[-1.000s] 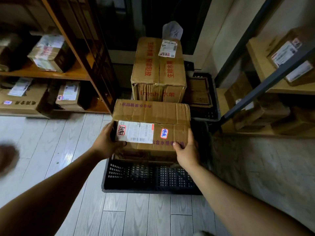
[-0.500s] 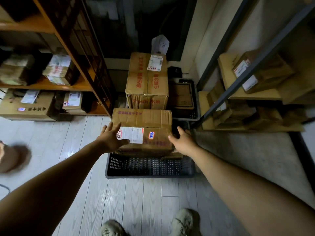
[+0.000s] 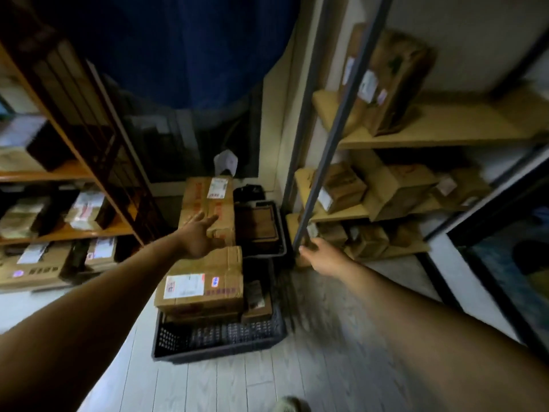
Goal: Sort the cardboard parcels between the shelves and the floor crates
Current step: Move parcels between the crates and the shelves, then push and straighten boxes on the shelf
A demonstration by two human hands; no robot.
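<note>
A labelled cardboard parcel (image 3: 205, 281) lies on top of other parcels in a black floor crate (image 3: 217, 337). Behind it stands a taller parcel (image 3: 208, 203) with red print, beside a second black crate (image 3: 264, 227) holding a flat box. My left hand (image 3: 199, 233) hovers with fingers spread above the near parcel, in front of the tall one, holding nothing. My right hand (image 3: 322, 257) reaches toward the grey upright post (image 3: 326, 162) of the right shelf, fingers relaxed and empty.
A wooden shelf unit (image 3: 68, 230) on the left carries several labelled parcels. The right shelf unit (image 3: 416, 138) holds several brown parcels on three levels. Pale plank floor (image 3: 267, 379) lies in front of the crate. A shoe tip (image 3: 289, 404) shows at the bottom.
Both hands have let go of the labelled parcel, which now rests in the crate. The view has risen and pulled back; my hands lifted away, the right one toward the right shelf.
</note>
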